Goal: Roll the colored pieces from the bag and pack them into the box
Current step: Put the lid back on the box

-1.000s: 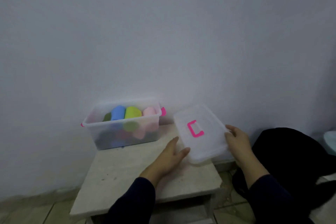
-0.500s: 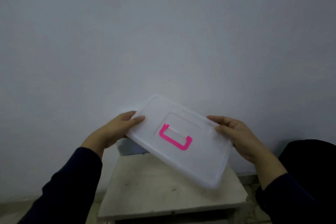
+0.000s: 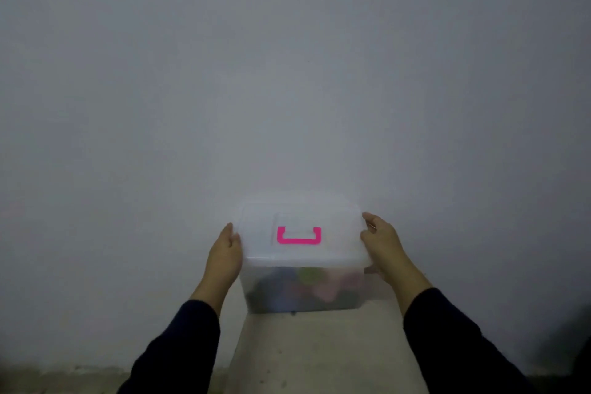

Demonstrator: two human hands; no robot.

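Table [image 3: 319, 349]: pale top.
Box [image 3: 303, 291]: clear, at the table's far edge by the wall, rolled pieces [image 3: 308, 277] inside.
Lid [image 3: 300, 227]: lies on the box, pink handle up.
Left hand [image 3: 225, 254], right hand [image 3: 382, 246]: each grips a lid end.
Advice: press both ends down evenly until seated.

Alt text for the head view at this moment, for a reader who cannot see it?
Two hands hold a translucent lid with a pink handle on a clear box of colored pieces: left hand and right hand at its ends. The box sits on a pale table.
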